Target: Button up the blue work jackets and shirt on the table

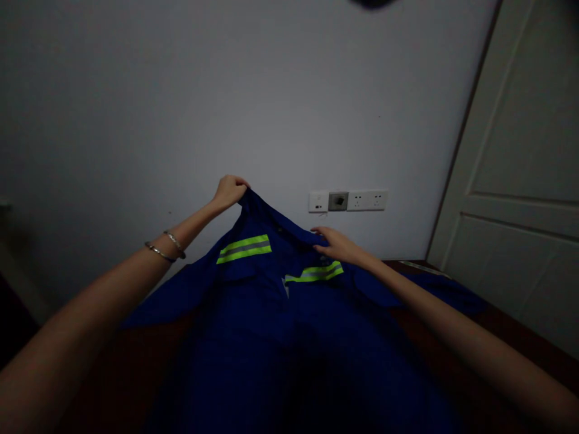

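A blue work jacket with yellow-green reflective stripes lies spread over a dark brown table, its collar end lifted toward the wall. My left hand is closed in a pinch on the raised collar corner, holding it up. Two thin bracelets ring my left wrist. My right hand grips the jacket's upper edge on the right, fingers curled into the fabric just above a reflective stripe. Another stripe shows on the left chest.
A pale wall stands right behind the table, with a white socket and switch strip just above the jacket. A white panelled door fills the right side. The room is dim.
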The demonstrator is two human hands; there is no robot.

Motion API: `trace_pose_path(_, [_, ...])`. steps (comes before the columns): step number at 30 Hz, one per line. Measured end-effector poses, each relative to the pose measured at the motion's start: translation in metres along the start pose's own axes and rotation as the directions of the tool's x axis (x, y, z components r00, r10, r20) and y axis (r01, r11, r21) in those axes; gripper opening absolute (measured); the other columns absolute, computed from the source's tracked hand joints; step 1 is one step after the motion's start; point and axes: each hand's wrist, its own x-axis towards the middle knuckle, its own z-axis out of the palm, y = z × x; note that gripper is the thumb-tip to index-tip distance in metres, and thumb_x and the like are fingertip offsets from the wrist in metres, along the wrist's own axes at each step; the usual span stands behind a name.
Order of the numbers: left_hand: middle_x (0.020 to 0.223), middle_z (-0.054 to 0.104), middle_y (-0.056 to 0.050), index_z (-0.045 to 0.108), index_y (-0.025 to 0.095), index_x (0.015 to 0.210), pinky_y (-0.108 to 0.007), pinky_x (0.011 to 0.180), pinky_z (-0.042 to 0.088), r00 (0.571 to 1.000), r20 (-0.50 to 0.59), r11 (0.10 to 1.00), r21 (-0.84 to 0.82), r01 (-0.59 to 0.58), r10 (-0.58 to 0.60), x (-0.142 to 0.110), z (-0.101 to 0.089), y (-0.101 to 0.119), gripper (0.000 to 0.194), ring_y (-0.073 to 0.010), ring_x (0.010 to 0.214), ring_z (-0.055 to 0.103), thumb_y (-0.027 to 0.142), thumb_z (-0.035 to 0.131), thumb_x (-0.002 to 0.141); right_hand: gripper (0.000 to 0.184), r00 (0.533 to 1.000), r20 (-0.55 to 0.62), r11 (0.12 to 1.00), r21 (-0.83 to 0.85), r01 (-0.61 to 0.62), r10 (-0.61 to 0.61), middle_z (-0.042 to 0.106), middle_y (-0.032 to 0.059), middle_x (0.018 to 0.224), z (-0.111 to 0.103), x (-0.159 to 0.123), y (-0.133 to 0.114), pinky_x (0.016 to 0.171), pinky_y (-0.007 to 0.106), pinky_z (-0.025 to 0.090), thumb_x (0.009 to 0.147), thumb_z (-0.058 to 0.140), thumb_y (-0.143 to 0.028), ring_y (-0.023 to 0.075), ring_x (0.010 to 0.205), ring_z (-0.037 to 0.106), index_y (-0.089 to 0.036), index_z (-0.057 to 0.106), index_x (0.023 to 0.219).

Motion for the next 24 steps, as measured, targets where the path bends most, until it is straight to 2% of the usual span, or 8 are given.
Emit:
trace_pose_path(3, [0.076, 0.069, -0.005, 0.072, 0.014, 0.085, -0.025, 0.075, 0.046, 0.996, -0.077, 0.998, -0.038, -0.04, 0.037, -0.004, -0.034, 0.013, 0.031, -0.0181, 0.076, 0.06, 0.014, 0.048, 0.065, 0.057, 0.997, -0.016, 0.996, -0.045, 0.077, -0.078, 0.05, 0.015, 0.124, -0.005, 0.03, -0.014, 0.093, 0.036, 0.04, 0.075, 0.059, -0.028, 0.0227, 0.11, 0.051, -0.013, 0.04, 0.126])
trace_pose_path(5, [0.077, 0.068, -0.005, 0.072, 0.014, 0.086, -0.025, 0.076, 0.046, 0.992, -0.116, 0.996, -0.06, -0.058, 0.051, -0.006, -0.049, 0.015, 0.03, -0.0179, 0.077, 0.06, 0.014, 0.049, 0.065, 0.056, 0.996, -0.001, 0.99, -0.108, 0.088, -0.088, 0.052, 0.0156, 0.122, -0.008, 0.044, -0.024, 0.091, 0.036, 0.04, 0.077, 0.057, -0.028, 0.024, 0.109, 0.051, -0.013, 0.039, 0.127])
trace_pose_path(9, [0.071, 0.067, -0.005, 0.072, 0.014, 0.081, -0.025, 0.076, 0.047, 0.989, -0.143, 0.996, -0.079, -0.043, 0.031, -0.011, -0.068, 0.004, 0.026, -0.0184, 0.077, 0.059, 0.011, 0.052, 0.064, 0.034, 0.997, 0.076, 0.974, -0.222, 0.051, -0.035, 0.063, 0.0124, 0.102, -0.022, 0.061, -0.042, 0.078, 0.033, 0.043, 0.079, 0.052, -0.026, 0.0241, 0.092, 0.058, -0.016, 0.056, 0.111])
trace_pose_path(12, [0.063, 0.064, -0.004, 0.071, 0.015, 0.072, -0.026, 0.073, 0.048, 0.995, -0.094, 0.998, -0.064, 0.017, -0.023, -0.014, -0.078, -0.01, 0.021, -0.0194, 0.075, 0.06, 0.009, 0.054, 0.061, 0.022, 0.996, 0.084, 0.979, -0.199, 0.044, -0.028, 0.066, 0.0087, 0.089, -0.037, 0.069, -0.05, 0.071, 0.028, 0.043, 0.074, 0.056, -0.022, 0.0203, 0.081, 0.06, -0.015, 0.063, 0.093])
trace_pose_path(15, [0.055, 0.061, -0.003, 0.07, 0.015, 0.065, -0.027, 0.07, 0.048, 0.997, -0.006, 0.995, -0.049, 0.082, -0.083, -0.016, -0.083, -0.02, 0.017, -0.0196, 0.068, 0.06, 0.007, 0.058, 0.057, 0.018, 1.0, 0.021, 0.987, -0.162, -0.004, 0.007, 0.066, 0.0082, 0.081, -0.053, 0.08, -0.051, 0.068, 0.027, 0.044, 0.071, 0.056, -0.018, 0.0181, 0.074, 0.059, -0.013, 0.065, 0.086])
trace_pose_path(18, [0.051, 0.059, -0.004, 0.07, 0.013, 0.065, -0.029, 0.064, 0.049, 0.985, 0.058, 0.977, -0.133, 0.167, -0.16, -0.015, -0.081, -0.017, 0.014, -0.0183, 0.06, 0.059, 0.008, 0.06, 0.057, 0.018, 0.992, -0.1, 0.993, -0.088, -0.083, 0.074, 0.064, 0.0087, 0.075, -0.066, 0.094, -0.054, 0.067, 0.03, 0.046, 0.071, 0.055, -0.017, 0.0172, 0.068, 0.058, -0.011, 0.065, 0.084])
trace_pose_path(21, [0.051, 0.057, -0.003, 0.068, 0.011, 0.07, -0.029, 0.061, 0.051, 0.971, 0.069, 0.918, -0.318, 0.238, -0.228, -0.016, -0.072, 0.001, 0.013, -0.016, 0.056, 0.057, 0.01, 0.06, 0.06, 0.02, 0.966, -0.187, 0.981, 0.102, -0.163, 0.179, 0.062, 0.0082, 0.071, -0.074, 0.112, -0.069, 0.062, 0.032, 0.049, 0.071, 0.054, -0.016, 0.0159, 0.06, 0.057, -0.009, 0.063, 0.087])
trace_pose_path(24, [0.053, 0.056, -0.001, 0.066, 0.012, 0.076, -0.03, 0.063, 0.052, 0.969, 0.105, 0.831, -0.499, 0.247, -0.225, -0.022, -0.058, 0.03, 0.013, -0.0137, 0.056, 0.057, 0.011, 0.06, 0.064, 0.023, 0.941, -0.223, 0.93, 0.324, -0.175, 0.255, 0.061, 0.0077, 0.071, -0.078, 0.133, -0.096, 0.057, 0.033, 0.051, 0.073, 0.05, -0.015, 0.0148, 0.056, 0.057, -0.009, 0.06, 0.093])
